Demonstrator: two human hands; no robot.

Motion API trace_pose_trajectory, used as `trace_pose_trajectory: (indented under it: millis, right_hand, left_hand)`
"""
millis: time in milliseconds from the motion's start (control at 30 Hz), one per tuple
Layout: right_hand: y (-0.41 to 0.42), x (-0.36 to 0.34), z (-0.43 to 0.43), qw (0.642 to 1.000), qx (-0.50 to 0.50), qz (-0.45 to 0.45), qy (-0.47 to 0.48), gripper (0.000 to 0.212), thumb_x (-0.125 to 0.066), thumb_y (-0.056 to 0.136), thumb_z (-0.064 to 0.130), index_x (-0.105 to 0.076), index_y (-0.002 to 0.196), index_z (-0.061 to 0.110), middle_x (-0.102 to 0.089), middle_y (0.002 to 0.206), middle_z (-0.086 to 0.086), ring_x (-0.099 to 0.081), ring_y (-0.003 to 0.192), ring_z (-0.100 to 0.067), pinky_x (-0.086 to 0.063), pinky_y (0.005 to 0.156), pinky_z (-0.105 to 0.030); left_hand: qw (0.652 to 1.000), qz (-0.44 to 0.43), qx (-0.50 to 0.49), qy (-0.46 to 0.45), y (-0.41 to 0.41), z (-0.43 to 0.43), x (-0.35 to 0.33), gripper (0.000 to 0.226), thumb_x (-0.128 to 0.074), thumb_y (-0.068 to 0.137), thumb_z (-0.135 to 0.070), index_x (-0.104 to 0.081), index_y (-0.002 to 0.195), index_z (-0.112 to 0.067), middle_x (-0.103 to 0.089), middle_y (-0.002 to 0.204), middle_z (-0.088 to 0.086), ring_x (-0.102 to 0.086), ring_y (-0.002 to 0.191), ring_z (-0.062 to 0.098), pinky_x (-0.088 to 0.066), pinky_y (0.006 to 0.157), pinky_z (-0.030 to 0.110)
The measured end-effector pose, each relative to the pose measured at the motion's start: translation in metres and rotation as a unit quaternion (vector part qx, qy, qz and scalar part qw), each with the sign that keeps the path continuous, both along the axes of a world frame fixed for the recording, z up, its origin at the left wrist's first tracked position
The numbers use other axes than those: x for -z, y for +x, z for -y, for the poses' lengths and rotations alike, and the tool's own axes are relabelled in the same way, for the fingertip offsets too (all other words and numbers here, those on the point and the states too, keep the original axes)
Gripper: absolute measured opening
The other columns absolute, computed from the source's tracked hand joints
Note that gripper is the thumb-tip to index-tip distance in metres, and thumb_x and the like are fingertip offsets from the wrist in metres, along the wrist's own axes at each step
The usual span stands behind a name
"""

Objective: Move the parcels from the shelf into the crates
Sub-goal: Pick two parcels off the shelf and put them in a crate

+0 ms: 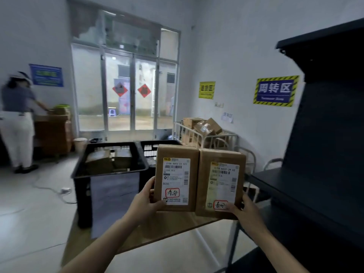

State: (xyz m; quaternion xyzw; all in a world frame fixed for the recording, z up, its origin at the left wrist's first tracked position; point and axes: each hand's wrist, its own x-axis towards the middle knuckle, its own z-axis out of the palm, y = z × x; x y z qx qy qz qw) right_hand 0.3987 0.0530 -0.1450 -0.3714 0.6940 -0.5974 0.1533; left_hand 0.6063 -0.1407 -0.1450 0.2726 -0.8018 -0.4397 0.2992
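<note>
I see a blurred person in white trousers (16, 123) at far left, a glass sliding door (126, 89) with two red diamond decorations (144, 90), and a blue-and-yellow striped wall sign (275, 91).

Two hands, the left hand (146, 200) and the right hand (243, 208), held two brown parcels, one (176, 177) beside the other (221, 183). Two black crates (110, 170) (157, 143) stood behind. One dark shelf (323, 154) stood nearby.

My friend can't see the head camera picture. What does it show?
Two hands, left hand and right hand, hold two labelled cardboard parcels, left parcel and right parcel, side by side. Black crates stand behind, a dark shelf to the right.
</note>
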Motion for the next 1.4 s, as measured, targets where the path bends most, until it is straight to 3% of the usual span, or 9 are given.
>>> trace_pose_trajectory:
  millis: [100, 200, 333, 533, 733, 933, 1067, 1200, 1400]
  right_hand:
    - [0.029, 0.005, 0.044, 1.0, -0.028, -0.001, 0.01, 0.036, -0.061, 0.087, 0.009, -0.048, 0.117, 0.024, -0.062, 0.106, 0.008, -0.058, 0.101, -0.014, -0.048, 0.081, -0.024]
    - [0.057, 0.006, 0.081, 0.998, -0.057, -0.014, 0.012, 0.035, -0.061, 0.087, 0.01, -0.048, 0.117, 0.022, -0.063, 0.106, 0.006, -0.059, 0.095, -0.009, -0.046, 0.072, -0.018]
    - [0.084, 0.002, 0.122, 0.993, -0.116, -0.019, 0.025, 0.037, -0.057, 0.09, 0.009, -0.045, 0.12, 0.025, -0.06, 0.11, 0.008, -0.056, 0.104, -0.013, -0.047, 0.074, -0.014]
    - [0.098, 0.0, 0.183, 0.988, -0.148, -0.033, 0.027, 0.037, -0.059, 0.087, 0.004, -0.046, 0.118, 0.021, -0.059, 0.103, 0.007, -0.056, 0.096, -0.008, -0.049, 0.061, -0.013]
    - [0.084, 0.003, 0.246, 0.983, -0.18, -0.023, 0.021, 0.034, -0.058, 0.088, 0.007, -0.049, 0.118, 0.021, -0.062, 0.107, 0.005, -0.059, 0.099, -0.01, -0.051, 0.065, -0.017]
    - [0.05, -0.008, 0.327, 0.981, -0.191, -0.025, 0.009, 0.022, -0.052, 0.092, 0.015, -0.049, 0.112, 0.023, -0.063, 0.109, 0.001, -0.061, 0.102, -0.017, -0.053, 0.079, -0.026]
    - [0.019, -0.016, 0.387, 0.981, -0.187, -0.047, 0.023, 0.023, -0.053, 0.093, 0.018, -0.051, 0.116, 0.017, -0.064, 0.107, 0.002, -0.062, 0.101, -0.015, -0.051, 0.074, -0.02]
    - [-0.005, -0.018, 0.442, 0.977, -0.198, -0.049, 0.058, 0.018, -0.053, 0.093, 0.022, -0.054, 0.111, 0.019, -0.062, 0.111, -0.003, -0.062, 0.1, -0.017, -0.054, 0.079, -0.029]
    - [-0.015, -0.003, 0.502, 0.97, -0.208, -0.053, 0.118, 0.013, -0.052, 0.093, 0.022, -0.054, 0.105, 0.018, -0.063, 0.097, 0.004, -0.06, 0.087, -0.008, -0.048, 0.066, -0.019]
  left_hand:
    - [0.999, -0.008, -0.036, 0.026, 0.045, 0.028, 0.004, 0.079, -0.071, 0.079, -0.014, -0.024, 0.141, -0.032, -0.064, 0.107, -0.005, -0.062, 0.104, 0.015, -0.053, 0.092, 0.04]
    - [0.997, -0.009, -0.073, 0.032, 0.084, 0.051, 0.008, 0.082, -0.071, 0.079, -0.012, -0.023, 0.143, -0.027, -0.066, 0.109, -0.001, -0.064, 0.103, 0.016, -0.055, 0.089, 0.039]
    - [0.994, -0.011, -0.105, 0.02, 0.123, 0.078, 0.012, 0.081, -0.071, 0.079, -0.012, -0.024, 0.142, -0.03, -0.066, 0.112, 0.0, -0.064, 0.105, 0.016, -0.056, 0.088, 0.04]
    - [0.99, -0.017, -0.142, 0.008, 0.149, 0.112, 0.009, 0.079, -0.07, 0.08, -0.009, -0.026, 0.142, -0.029, -0.063, 0.104, -0.011, -0.063, 0.094, 0.005, -0.056, 0.075, 0.023]
    - [0.984, -0.005, -0.177, 0.015, 0.14, 0.162, 0.005, 0.077, -0.07, 0.079, -0.01, -0.027, 0.141, -0.029, -0.063, 0.109, 0.0, -0.061, 0.104, 0.019, -0.054, 0.081, 0.031]
    - [0.977, -0.026, -0.207, 0.039, 0.105, 0.236, -0.003, 0.071, -0.073, 0.078, -0.026, -0.033, 0.137, -0.029, -0.067, 0.109, 0.001, -0.064, 0.1, 0.018, -0.055, 0.085, 0.037]
    - [0.97, -0.032, -0.233, 0.057, 0.073, 0.287, -0.013, 0.061, -0.068, 0.082, -0.021, -0.037, 0.135, -0.021, -0.065, 0.11, 0.003, -0.063, 0.101, 0.021, -0.055, 0.082, 0.034]
    - [0.965, -0.004, -0.256, 0.059, 0.054, 0.332, -0.011, 0.064, -0.068, 0.082, -0.022, -0.036, 0.137, -0.014, -0.062, 0.12, 0.006, -0.06, 0.109, 0.023, -0.052, 0.092, 0.045]
    - [0.953, 0.028, -0.273, 0.129, 0.041, 0.38, 0.004, 0.05, -0.064, 0.085, -0.015, -0.043, 0.13, -0.005, -0.061, 0.114, 0.008, -0.062, 0.1, 0.021, -0.056, 0.082, 0.034]
